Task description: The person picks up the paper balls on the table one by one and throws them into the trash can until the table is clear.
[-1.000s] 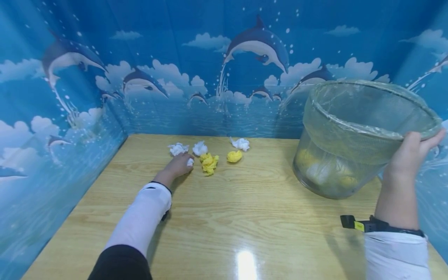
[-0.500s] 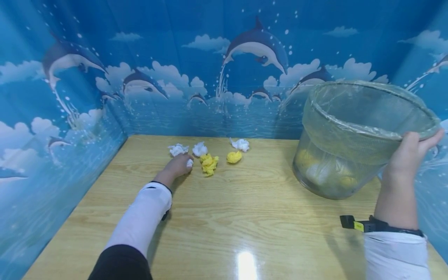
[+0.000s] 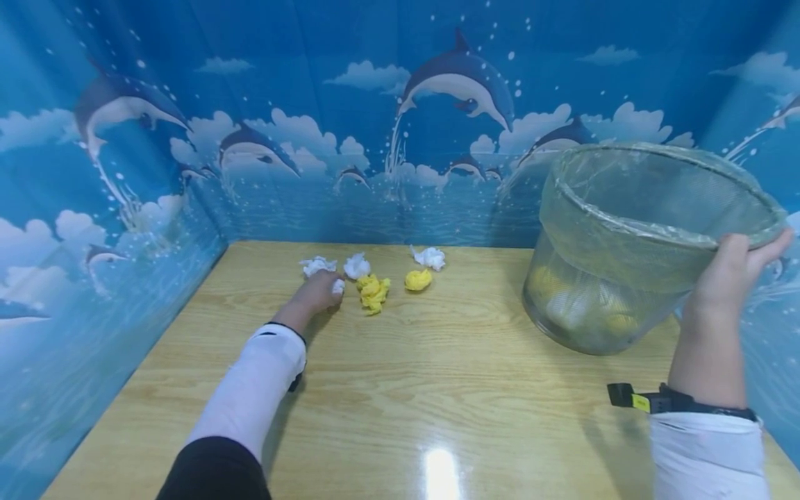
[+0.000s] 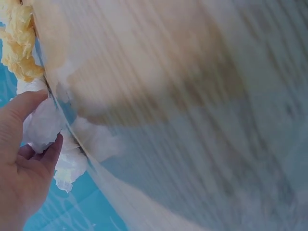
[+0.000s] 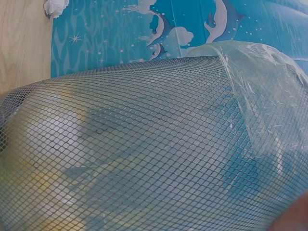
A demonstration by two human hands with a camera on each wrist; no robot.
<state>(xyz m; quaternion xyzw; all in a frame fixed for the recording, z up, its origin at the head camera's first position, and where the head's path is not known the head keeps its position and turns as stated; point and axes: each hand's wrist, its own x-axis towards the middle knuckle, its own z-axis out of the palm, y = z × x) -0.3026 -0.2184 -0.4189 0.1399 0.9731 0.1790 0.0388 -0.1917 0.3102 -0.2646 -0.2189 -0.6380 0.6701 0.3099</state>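
My left hand (image 3: 321, 292) pinches a crumpled white paper ball (image 4: 43, 126) between thumb and fingers, low over the table top. Just beyond it lie two more white paper balls, one at the left (image 3: 317, 266) and one beside it (image 3: 357, 266). To the right are a crumpled yellow paper (image 3: 373, 294) and a rounder yellow paper ball (image 3: 418, 280). My right hand (image 3: 728, 278) grips the rim of a mesh wastebasket (image 3: 600, 278), which leans toward me. A clear greenish bag lines it and folds over the rim. Yellow and white balls show through its mesh.
Another white paper ball (image 3: 429, 258) lies near the back edge of the wooden table (image 3: 437, 389). Behind and at both sides hangs a blue dolphin-print curtain (image 3: 375, 104). Light glares off the table's front.
Very little differs. My left hand's fingers have shifted slightly around the white paper ball; my right hand and the wastebasket hold their place.
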